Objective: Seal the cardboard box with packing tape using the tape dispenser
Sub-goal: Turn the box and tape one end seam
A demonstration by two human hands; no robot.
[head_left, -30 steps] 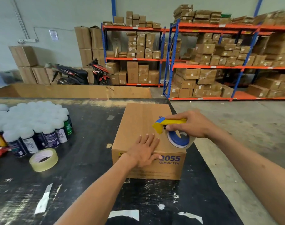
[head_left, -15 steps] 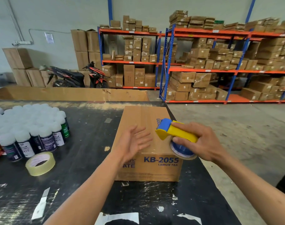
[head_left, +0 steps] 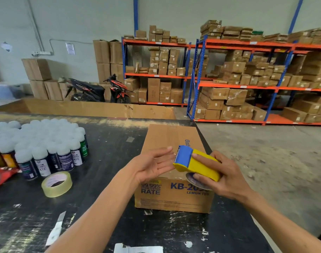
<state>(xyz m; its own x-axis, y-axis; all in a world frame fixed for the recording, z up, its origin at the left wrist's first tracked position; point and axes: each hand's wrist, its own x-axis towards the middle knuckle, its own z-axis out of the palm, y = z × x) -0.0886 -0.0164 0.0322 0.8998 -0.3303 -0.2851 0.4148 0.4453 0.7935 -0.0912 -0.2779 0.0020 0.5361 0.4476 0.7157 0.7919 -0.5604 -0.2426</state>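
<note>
A closed brown cardboard box, printed "KB-20.. LEMON TEA" on its near side, sits on the black table near its right edge. My right hand grips a yellow and blue tape dispenser just above the box's near edge, blue cutter end pointing left. A tape roll shows under the dispenser. My left hand hovers palm-up over the box, fingers spread, fingertips close to the cutter end. Whether they pinch the clear tape end I cannot tell.
A loose roll of clear tape lies on the black table left of the box. Several white-capped spray cans crowd the far left. Tape scraps litter the near side. Concrete floor and box-laden racks stand right and behind.
My left hand lifted off the box top and turned palm-up toward the dispenser. My right hand tilted the dispenser and raised it slightly above the box's near edge.
</note>
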